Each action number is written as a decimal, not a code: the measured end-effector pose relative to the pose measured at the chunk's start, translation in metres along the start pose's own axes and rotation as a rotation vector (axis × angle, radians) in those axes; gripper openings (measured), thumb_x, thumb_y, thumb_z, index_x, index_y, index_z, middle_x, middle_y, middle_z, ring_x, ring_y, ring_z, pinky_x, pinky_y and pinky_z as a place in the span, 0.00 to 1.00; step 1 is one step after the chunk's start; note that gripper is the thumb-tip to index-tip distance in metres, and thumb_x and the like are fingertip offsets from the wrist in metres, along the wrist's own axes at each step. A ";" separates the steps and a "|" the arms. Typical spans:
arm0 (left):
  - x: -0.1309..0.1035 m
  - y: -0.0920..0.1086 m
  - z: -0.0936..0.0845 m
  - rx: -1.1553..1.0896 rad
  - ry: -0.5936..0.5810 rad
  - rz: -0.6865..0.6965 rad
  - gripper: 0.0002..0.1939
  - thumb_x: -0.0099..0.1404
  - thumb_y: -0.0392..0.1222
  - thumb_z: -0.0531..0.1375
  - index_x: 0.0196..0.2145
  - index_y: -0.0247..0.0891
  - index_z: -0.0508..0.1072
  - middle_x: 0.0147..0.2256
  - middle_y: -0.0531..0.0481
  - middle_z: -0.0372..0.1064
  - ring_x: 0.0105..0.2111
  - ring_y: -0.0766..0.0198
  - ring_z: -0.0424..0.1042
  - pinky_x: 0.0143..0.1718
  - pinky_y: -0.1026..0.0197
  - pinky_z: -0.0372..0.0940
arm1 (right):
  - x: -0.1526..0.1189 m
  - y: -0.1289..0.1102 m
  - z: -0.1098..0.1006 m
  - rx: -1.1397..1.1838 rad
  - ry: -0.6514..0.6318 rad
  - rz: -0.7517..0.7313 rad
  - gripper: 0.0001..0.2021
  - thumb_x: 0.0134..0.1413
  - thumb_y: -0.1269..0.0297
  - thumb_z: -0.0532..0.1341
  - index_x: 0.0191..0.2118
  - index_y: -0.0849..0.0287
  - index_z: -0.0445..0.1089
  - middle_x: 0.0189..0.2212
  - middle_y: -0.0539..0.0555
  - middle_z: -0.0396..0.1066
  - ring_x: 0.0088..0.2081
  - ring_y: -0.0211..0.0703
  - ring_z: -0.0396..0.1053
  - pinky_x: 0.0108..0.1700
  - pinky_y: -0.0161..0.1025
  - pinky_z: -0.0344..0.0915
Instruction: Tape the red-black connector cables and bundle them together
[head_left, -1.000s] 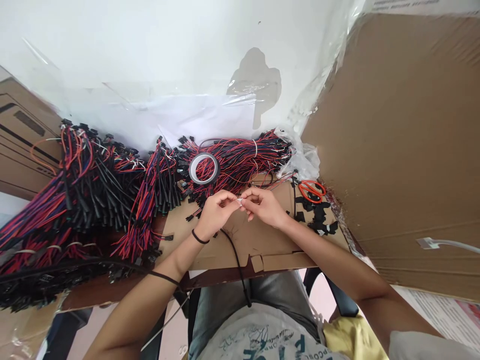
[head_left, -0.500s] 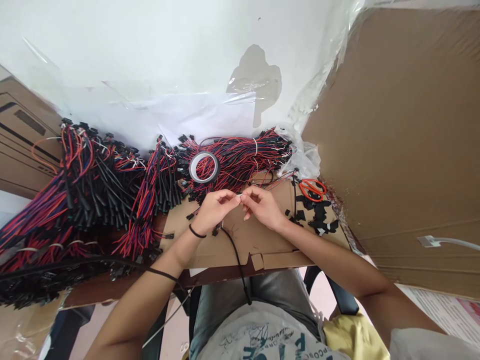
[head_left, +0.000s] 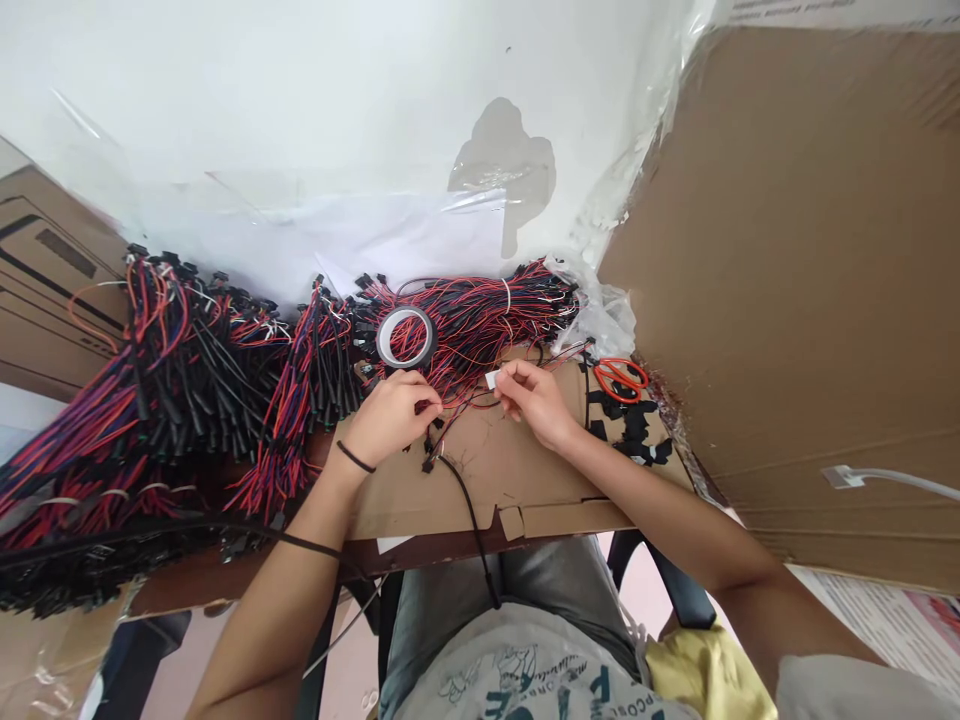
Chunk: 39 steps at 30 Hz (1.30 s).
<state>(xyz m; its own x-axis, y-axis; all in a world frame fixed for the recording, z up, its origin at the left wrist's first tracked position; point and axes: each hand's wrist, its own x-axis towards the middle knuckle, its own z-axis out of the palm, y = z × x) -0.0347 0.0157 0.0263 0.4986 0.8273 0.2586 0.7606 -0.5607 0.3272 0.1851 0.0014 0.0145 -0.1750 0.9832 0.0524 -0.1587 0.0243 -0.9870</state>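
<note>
Between the fingertips of my right hand (head_left: 531,402) is a small white piece (head_left: 492,380), flat and squarish, like a bit of paper or tape backing. My left hand (head_left: 396,412) is closed in a pinch a short way to the left; what it holds, if anything, I cannot make out. Red and dark wires with small black connectors (head_left: 429,464) lie just below its fingertips. From these a black cable (head_left: 472,510) runs down over the cardboard's front edge. The roll of black tape (head_left: 406,338) rests on a wire bundle just beyond my left hand.
Bundled red and black wires (head_left: 465,315) lie along the wall, with more piled at left (head_left: 187,370). Orange-handled scissors (head_left: 621,380) and black tape scraps (head_left: 634,430) are at right on the cardboard sheet (head_left: 450,505). A plastic bag (head_left: 604,310) sits behind; a tall cardboard panel (head_left: 795,280) stands at right.
My hands, together at the fingertips before, have come apart. The left has moved left and slightly down; the right keeps the white piece, which shows more now.
</note>
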 end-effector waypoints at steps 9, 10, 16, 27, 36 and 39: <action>0.003 0.017 -0.012 -0.660 -0.258 -0.384 0.12 0.59 0.50 0.58 0.29 0.37 0.70 0.20 0.52 0.71 0.17 0.66 0.68 0.17 0.67 0.58 | -0.012 0.011 0.021 -0.039 -0.400 0.051 0.20 0.43 0.45 0.66 0.23 0.58 0.70 0.29 0.51 0.65 0.29 0.35 0.59 0.29 0.33 0.56; 0.003 0.018 -0.012 -0.705 -0.301 -0.399 0.13 0.59 0.50 0.59 0.29 0.37 0.70 0.20 0.51 0.71 0.17 0.66 0.68 0.16 0.67 0.58 | -0.013 0.014 0.024 0.055 -0.361 0.097 0.19 0.43 0.45 0.66 0.25 0.58 0.70 0.28 0.50 0.64 0.27 0.34 0.57 0.27 0.33 0.54; 0.002 0.017 -0.009 -0.902 -0.505 -0.433 0.19 0.56 0.55 0.63 0.28 0.35 0.69 0.23 0.49 0.74 0.19 0.67 0.72 0.20 0.68 0.64 | -0.014 0.018 0.031 0.566 -0.245 0.232 0.13 0.44 0.55 0.69 0.29 0.59 0.68 0.28 0.49 0.63 0.25 0.31 0.54 0.21 0.28 0.48; -0.001 0.001 -0.007 -1.108 -0.722 -0.439 0.23 0.51 0.56 0.68 0.32 0.32 0.72 0.32 0.41 0.78 0.31 0.59 0.78 0.33 0.62 0.72 | 0.000 0.008 0.007 0.599 -0.103 0.133 0.13 0.44 0.63 0.67 0.24 0.61 0.62 0.25 0.47 0.60 0.20 0.27 0.51 0.16 0.27 0.40; 0.008 0.015 0.009 -1.325 -0.685 -0.447 0.26 0.54 0.59 0.66 0.38 0.31 0.74 0.32 0.39 0.77 0.32 0.59 0.77 0.35 0.60 0.71 | -0.005 0.007 0.008 0.443 -0.243 0.116 0.18 0.45 0.54 0.68 0.24 0.60 0.62 0.22 0.46 0.60 0.18 0.27 0.52 0.20 0.31 0.40; 0.010 0.026 0.016 -1.339 -0.636 -0.473 0.23 0.55 0.57 0.66 0.35 0.32 0.72 0.28 0.43 0.76 0.28 0.63 0.76 0.31 0.63 0.70 | -0.005 0.008 0.006 0.343 -0.272 0.069 0.18 0.49 0.50 0.65 0.25 0.60 0.63 0.17 0.44 0.58 0.18 0.28 0.49 0.21 0.32 0.40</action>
<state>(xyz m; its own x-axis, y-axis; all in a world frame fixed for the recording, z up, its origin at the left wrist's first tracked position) -0.0037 0.0101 0.0228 0.6806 0.6145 -0.3991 0.1542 0.4123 0.8979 0.1790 -0.0048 0.0075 -0.4387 0.8958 0.0714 -0.4432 -0.1466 -0.8844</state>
